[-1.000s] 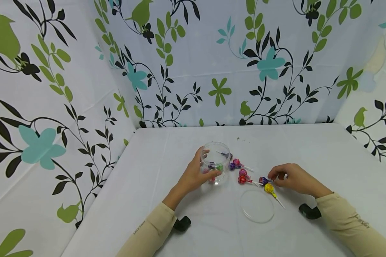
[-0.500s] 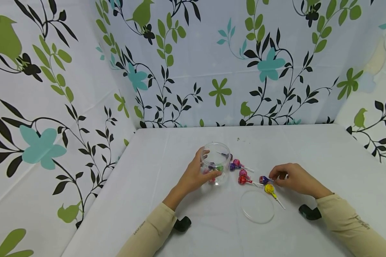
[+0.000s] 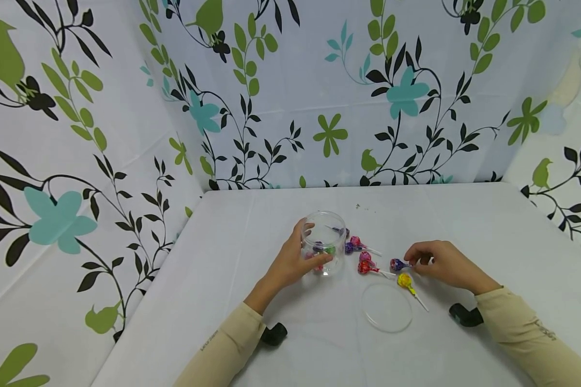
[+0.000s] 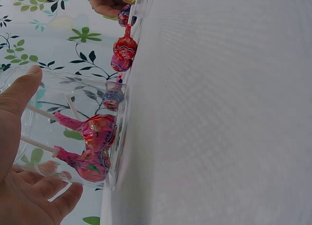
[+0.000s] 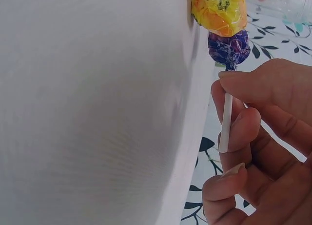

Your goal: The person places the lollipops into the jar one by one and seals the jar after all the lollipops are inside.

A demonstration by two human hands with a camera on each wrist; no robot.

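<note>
A: Head view, starting at the bottom of the frame: what lies closest?

B: Two tan sleeves come up from the lower edge. Just above them, right of centre, a flat round clear plastic lid (image 3: 387,307) lies on the white tabletop (image 3: 465,215). A yellow-wrapped lollipop (image 3: 405,280) rests just beyond the lid's upper right rim.

A: And the right hand?

B: The right hand (image 3: 440,263) sits right of centre, above the lid. Its thumb and curled fingers pinch the white stick of a purple-wrapped lollipop (image 3: 396,264), whose head points left, just above the yellow one. The right wrist view confirms it: the fingers (image 5: 243,132) are clamped on the stick, with the purple head (image 5: 229,48) next to the yellow one (image 5: 219,11).

A: What sits between the two hands?

B: A red-wrapped lollipop (image 3: 365,268) with a pink one touching it, then a small cluster of purple and pink lollipops (image 3: 353,245) slightly farther up, just right of the jar.

A: The left hand?

B: The left hand (image 3: 290,262), left of centre, is wrapped around a clear round plastic jar (image 3: 324,243) standing upright and open. In the left wrist view, thumb and fingers (image 4: 19,93) curl against its wall, and pink-wrapped lollipops (image 4: 95,132) lie inside.

A: Farthest back?

B: The floral-print curtain (image 3: 319,80) fills the upper frame.
</note>
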